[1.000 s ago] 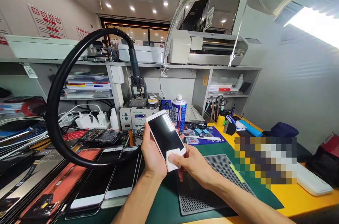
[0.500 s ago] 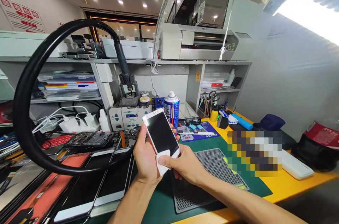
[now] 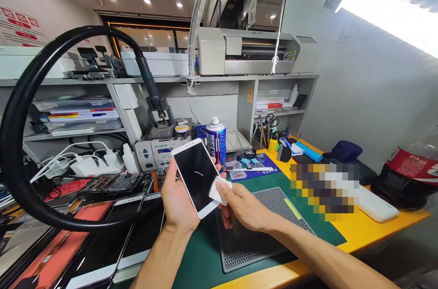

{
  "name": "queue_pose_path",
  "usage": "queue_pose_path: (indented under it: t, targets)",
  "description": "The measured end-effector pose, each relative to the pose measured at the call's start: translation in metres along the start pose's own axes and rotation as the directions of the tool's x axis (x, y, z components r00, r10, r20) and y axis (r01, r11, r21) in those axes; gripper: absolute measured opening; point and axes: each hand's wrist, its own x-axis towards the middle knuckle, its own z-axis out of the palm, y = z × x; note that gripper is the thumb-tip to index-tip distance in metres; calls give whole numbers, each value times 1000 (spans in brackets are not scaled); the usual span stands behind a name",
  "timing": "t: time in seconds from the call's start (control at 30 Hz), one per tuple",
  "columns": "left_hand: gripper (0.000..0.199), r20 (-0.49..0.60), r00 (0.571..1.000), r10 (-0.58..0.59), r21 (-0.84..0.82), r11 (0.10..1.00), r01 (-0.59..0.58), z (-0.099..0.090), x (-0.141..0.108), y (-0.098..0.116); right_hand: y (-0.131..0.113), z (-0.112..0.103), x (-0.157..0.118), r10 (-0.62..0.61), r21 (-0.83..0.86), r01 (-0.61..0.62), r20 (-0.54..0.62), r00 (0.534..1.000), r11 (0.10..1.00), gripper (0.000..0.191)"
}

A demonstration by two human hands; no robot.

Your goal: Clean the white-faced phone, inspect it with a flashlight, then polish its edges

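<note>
Compared with half a second ago, the white wipe (image 3: 219, 190) has shifted from the phone's bottom corner to its right edge, and the smartphone (image 3: 196, 176) sits slightly lower and further left in the view. Nearest the camera, both forearms rise over the green mat (image 3: 201, 261), whose front edge ends against the yellow bench top (image 3: 362, 239). The black perforated pad (image 3: 253, 234) lies directly below the right hand (image 3: 244, 209), with open mat surface on its left side. The left hand (image 3: 176, 200) cradles the smartphone from behind, thumb on its left rim and fingertips wrapped round the right rim. The right hand pinches the folded wipe between thumb and forefinger and presses it against the phone's lower right edge. The smartphone is held in the air above the mat, tilted, top leaning away to the left; its frame is white, its glass dark and unlit, with a faint mark near the centre. To the left, a row of phone panels (image 3: 102, 239) crowds the mat edge. Beyond the phone stand a spray can (image 3: 216, 142) and a soldering station (image 3: 160, 147). A black hose (image 3: 20, 106) loops across the left side.
</note>
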Motion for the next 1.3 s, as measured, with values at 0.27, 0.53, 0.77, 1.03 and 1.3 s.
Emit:
queue_pose_path:
  t: [0.27, 0.53, 0.77, 1.03, 1.3]
  targets:
    - [66, 62, 987, -145, 107, 985, 138, 3, 1, -9, -10, -36, 0, 28, -31, -26, 74, 997, 999, 44]
    - [56, 143, 971, -191, 218, 963, 157, -6, 6, -27, -12, -45, 7, -22, 17, 27, -253, 967, 1000, 45]
    - [75, 105, 908, -405, 381, 860, 340, -1, -1, -38, -18, -55, 10, -52, 43, 84, -481, 875, 996, 47]
    - [64, 80, 929, -361, 354, 882, 312, -6, 6, -37, -14, -44, 10, 4, 31, 11, -462, 887, 999, 47]
    - [63, 104, 944, -315, 249, 927, 282, -13, 13, -29, -6, -28, 7, 89, -127, -123, -245, 966, 984, 53]
